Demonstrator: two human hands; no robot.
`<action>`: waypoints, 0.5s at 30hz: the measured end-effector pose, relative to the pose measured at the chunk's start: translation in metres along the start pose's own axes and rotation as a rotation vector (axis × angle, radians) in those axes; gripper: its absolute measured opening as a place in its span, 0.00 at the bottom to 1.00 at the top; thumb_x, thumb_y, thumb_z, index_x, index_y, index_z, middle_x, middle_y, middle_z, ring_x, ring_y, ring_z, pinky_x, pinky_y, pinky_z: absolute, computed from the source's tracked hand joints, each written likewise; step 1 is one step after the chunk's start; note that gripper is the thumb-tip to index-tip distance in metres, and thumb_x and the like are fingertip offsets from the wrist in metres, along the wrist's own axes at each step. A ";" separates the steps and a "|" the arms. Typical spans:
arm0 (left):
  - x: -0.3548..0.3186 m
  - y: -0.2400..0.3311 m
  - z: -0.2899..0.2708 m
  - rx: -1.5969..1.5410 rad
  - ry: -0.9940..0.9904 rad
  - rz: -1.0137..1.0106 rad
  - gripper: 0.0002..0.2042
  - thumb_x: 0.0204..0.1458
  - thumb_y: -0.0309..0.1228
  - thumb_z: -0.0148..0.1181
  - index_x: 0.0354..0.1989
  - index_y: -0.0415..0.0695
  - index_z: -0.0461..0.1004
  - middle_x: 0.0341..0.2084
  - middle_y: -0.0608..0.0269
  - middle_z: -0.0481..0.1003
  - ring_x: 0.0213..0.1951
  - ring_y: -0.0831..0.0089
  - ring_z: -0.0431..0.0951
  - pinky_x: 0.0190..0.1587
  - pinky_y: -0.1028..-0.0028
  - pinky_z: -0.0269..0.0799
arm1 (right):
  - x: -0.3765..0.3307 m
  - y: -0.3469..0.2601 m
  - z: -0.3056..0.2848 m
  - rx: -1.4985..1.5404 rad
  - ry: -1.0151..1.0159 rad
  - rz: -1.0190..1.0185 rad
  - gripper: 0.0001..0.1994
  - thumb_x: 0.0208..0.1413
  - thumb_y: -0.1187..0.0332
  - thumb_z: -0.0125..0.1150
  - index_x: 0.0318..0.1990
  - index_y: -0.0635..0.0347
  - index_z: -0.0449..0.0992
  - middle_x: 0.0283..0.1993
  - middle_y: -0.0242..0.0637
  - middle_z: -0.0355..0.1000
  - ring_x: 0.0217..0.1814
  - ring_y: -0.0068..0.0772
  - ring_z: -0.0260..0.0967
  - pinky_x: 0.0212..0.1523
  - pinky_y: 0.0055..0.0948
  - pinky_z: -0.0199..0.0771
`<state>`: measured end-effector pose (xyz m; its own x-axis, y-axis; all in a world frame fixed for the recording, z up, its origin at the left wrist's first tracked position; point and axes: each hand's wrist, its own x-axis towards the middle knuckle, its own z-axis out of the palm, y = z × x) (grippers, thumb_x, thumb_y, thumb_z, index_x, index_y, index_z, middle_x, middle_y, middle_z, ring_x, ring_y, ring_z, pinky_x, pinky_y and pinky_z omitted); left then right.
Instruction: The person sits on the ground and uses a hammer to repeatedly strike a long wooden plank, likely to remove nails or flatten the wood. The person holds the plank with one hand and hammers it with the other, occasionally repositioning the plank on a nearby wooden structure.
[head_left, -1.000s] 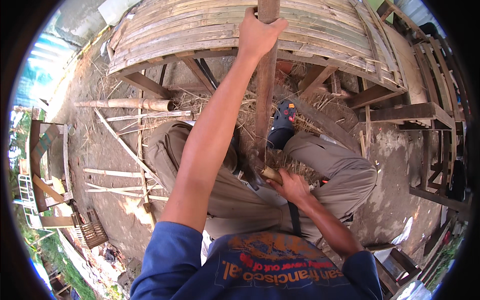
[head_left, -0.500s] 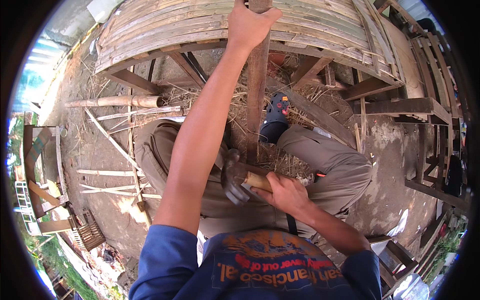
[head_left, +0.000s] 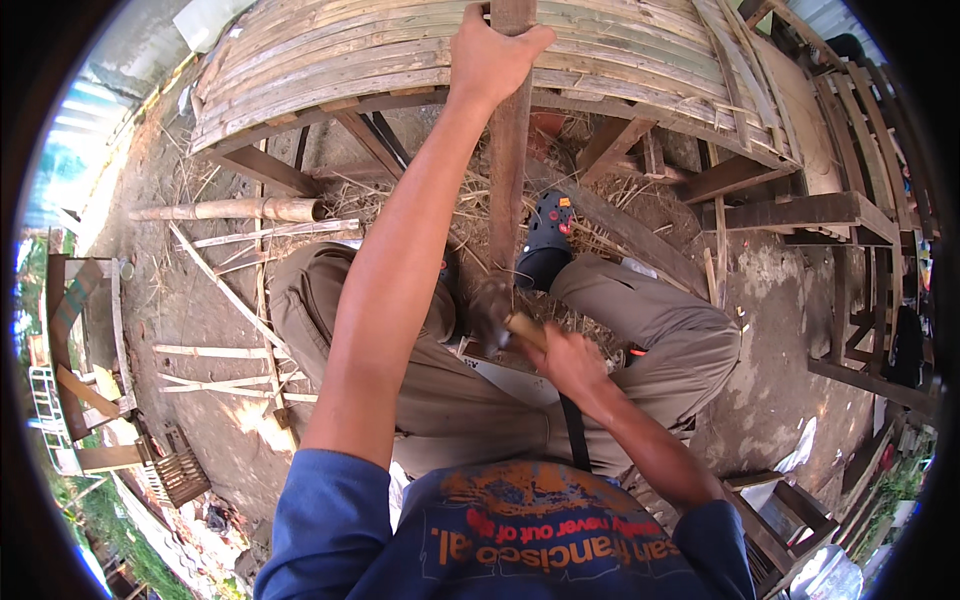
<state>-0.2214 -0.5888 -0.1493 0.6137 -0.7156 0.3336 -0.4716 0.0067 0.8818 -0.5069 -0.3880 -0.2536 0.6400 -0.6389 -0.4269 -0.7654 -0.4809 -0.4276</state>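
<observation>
Big curved bamboo platform (head_left: 420, 60) ran across the top of the yard, slats laid side by side on dark wooden legs. Bare dirt ground (head_left: 190, 300) below it, littered with straw. More wooden frames (head_left: 800, 215) stood off to the person's right. A thick bamboo pole (head_left: 225, 210) lay on the dirt at the left, thin bamboo strips (head_left: 215, 352) scattered near it.

The person sat low, knees spread, khaki trousers, one foot in a dark clog (head_left: 545, 235) planted just beside an upright wooden post (head_left: 508, 170). The post stood between the knees and rose past the edge of the platform.

Left hand (head_left: 490, 55) was stretched up and clenched around the top of the post, thumb and fingers wrapped over it. Right hand (head_left: 565, 360) was down by the lap, closed on the pale wooden handle of a hammer (head_left: 500, 315); its dark head sat against the foot of the post. A flat pale blade (head_left: 520, 380), saw-like, lay across the lap under that hand.
</observation>
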 end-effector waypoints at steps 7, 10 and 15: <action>0.000 -0.001 -0.003 -0.084 -0.065 0.032 0.39 0.38 0.46 0.70 0.54 0.26 0.70 0.42 0.35 0.80 0.46 0.48 0.83 0.53 0.60 0.77 | -0.041 -0.052 -0.031 0.062 0.122 -0.271 0.28 0.60 0.41 0.62 0.42 0.65 0.74 0.32 0.55 0.79 0.35 0.61 0.80 0.36 0.52 0.81; 0.006 -0.007 0.003 0.000 0.002 0.040 0.38 0.38 0.46 0.70 0.53 0.27 0.71 0.41 0.36 0.81 0.45 0.50 0.83 0.51 0.60 0.78 | -0.015 -0.030 -0.016 0.044 0.057 -0.146 0.30 0.62 0.39 0.57 0.44 0.65 0.75 0.32 0.53 0.80 0.34 0.58 0.81 0.33 0.50 0.82; 0.008 -0.009 0.001 -0.018 -0.020 0.031 0.39 0.38 0.45 0.71 0.53 0.25 0.69 0.41 0.34 0.80 0.45 0.48 0.83 0.51 0.59 0.78 | -0.019 -0.018 -0.028 0.077 -0.090 -0.029 0.29 0.64 0.42 0.56 0.42 0.67 0.74 0.29 0.58 0.78 0.36 0.63 0.80 0.38 0.55 0.81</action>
<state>-0.2131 -0.5952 -0.1547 0.5857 -0.7290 0.3543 -0.4788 0.0414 0.8769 -0.5072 -0.3846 -0.2154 0.6676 -0.5674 -0.4820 -0.7415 -0.4486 -0.4989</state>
